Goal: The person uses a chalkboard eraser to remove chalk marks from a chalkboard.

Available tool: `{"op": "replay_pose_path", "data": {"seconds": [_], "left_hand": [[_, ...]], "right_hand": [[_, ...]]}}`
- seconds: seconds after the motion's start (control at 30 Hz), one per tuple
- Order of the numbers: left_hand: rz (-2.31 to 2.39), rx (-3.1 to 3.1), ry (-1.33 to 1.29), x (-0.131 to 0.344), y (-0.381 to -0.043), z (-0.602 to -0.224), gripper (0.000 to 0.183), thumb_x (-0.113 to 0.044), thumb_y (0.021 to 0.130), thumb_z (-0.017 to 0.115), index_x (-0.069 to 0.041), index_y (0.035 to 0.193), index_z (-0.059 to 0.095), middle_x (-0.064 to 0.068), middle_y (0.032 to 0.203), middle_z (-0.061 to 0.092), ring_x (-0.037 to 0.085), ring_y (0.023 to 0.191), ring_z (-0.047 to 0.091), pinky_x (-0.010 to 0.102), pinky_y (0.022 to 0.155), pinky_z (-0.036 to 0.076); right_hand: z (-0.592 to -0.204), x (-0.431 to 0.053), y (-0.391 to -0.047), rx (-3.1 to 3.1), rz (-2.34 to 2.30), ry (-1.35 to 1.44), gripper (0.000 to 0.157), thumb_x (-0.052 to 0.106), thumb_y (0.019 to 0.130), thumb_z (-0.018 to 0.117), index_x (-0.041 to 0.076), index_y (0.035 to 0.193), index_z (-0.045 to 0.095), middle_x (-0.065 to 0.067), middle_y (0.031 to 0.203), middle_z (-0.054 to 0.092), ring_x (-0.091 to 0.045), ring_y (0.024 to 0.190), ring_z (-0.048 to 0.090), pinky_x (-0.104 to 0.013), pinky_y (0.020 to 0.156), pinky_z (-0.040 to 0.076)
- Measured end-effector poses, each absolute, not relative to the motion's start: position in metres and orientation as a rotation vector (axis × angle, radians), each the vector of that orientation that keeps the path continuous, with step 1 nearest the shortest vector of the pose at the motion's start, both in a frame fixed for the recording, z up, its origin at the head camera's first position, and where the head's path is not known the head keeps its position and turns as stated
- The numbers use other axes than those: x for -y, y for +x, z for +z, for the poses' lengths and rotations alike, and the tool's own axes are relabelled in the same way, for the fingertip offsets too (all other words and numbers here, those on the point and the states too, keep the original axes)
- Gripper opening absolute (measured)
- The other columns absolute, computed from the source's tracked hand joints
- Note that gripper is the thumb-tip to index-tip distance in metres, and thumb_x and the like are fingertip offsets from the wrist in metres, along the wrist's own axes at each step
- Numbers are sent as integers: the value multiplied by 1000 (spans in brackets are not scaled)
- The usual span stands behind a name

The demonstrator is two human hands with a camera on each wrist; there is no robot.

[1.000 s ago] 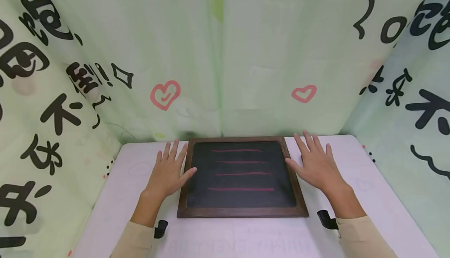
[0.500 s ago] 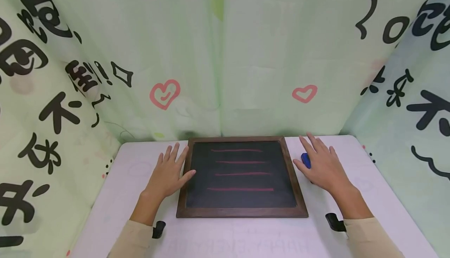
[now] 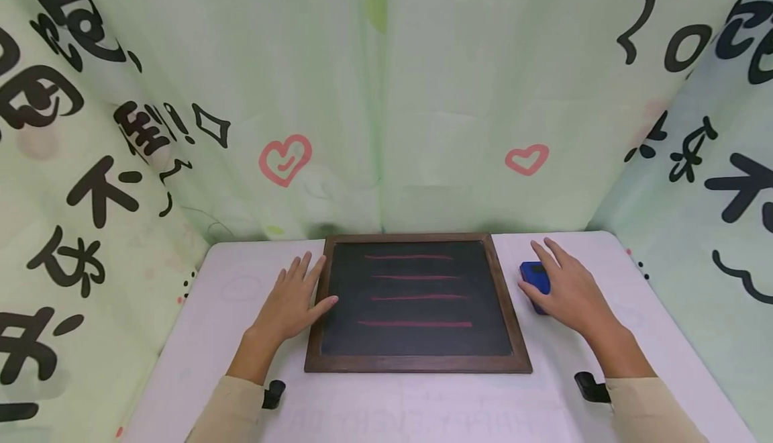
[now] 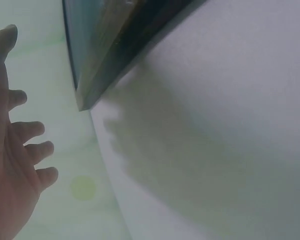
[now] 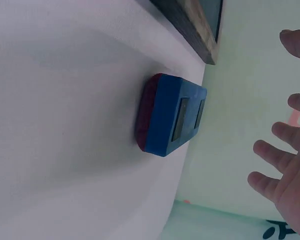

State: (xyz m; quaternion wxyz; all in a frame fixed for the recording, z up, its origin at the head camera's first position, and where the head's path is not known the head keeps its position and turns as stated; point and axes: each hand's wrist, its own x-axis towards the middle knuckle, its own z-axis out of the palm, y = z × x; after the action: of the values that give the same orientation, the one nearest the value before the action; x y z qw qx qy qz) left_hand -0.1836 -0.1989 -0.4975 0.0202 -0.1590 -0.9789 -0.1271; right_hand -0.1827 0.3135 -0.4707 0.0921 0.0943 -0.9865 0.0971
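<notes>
A small blackboard (image 3: pixel 417 342) in a brown wooden frame lies on the table, with several pink chalk lines across it. My left hand (image 3: pixel 290 309) hovers by its left edge, fingers spread and holding nothing; the left wrist view shows a gap between that hand (image 4: pixel 10 160) and the frame's corner (image 4: pixel 85 97). Right of the board is a blue board eraser (image 3: pixel 533 276), its dark red felt side (image 5: pixel 147 115) down on the table. My right hand (image 3: pixel 570 295) hangs over the eraser, partly hiding it, its fingers apart and not touching it in the right wrist view.
A white table (image 3: pixel 386 409) runs under everything, its rear edge against a pale green curtain (image 3: pixel 447 181) with hearts and black lettering. Similar curtains stand close on both sides. Black wrist straps (image 3: pixel 592 387) show at the sleeves.
My right hand has moved right and a little nearer to me, away from the board's edge, uncovering the blue eraser. The left hand is almost still.
</notes>
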Motion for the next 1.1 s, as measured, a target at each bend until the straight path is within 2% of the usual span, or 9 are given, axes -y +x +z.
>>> {"op": "replay_pose_path", "data": {"seconds": [0.13,0.5,0.7,0.87,1.1], "left_hand": [[-435,3046,-494,200,-184,-501,90,-61,98,57,-9,164,27,26,168,25,48,154,26,67,121,26],[-498,3082,-488,208,-187,-514,89,-63,98,56,-11,165,27,24,168,26,49,153,28,67,120,28],[-596,3100,-498,210,-189,-516,90,-61,98,58,-11,165,25,24,168,27,48,153,29,67,121,27],[-644,3128,-500,210,-191,-518,92,-61,98,59,-12,166,21,24,167,29,48,152,31,66,120,28],[-671,3126,-499,210,-193,-526,88,-58,99,59,-12,165,25,25,165,32,49,151,33,66,119,31]], "right_hand": [[-478,-320,-186,2968,398,239,92,43,89,76,0,158,33,-35,157,33,-60,136,40,-78,100,41],[-497,-334,-192,3073,600,119,103,47,90,76,-11,156,23,-45,149,29,-63,130,37,-79,95,43],[-506,-340,-196,3120,729,41,106,45,92,73,-18,155,17,-48,147,28,-63,130,38,-77,100,42],[-513,-344,-197,3130,807,-18,104,44,94,72,-22,153,17,-47,146,30,-60,127,45,-73,102,44],[-515,-345,-199,3147,824,-107,105,46,93,72,-24,151,19,-47,142,33,-60,128,43,-72,104,42]]}}
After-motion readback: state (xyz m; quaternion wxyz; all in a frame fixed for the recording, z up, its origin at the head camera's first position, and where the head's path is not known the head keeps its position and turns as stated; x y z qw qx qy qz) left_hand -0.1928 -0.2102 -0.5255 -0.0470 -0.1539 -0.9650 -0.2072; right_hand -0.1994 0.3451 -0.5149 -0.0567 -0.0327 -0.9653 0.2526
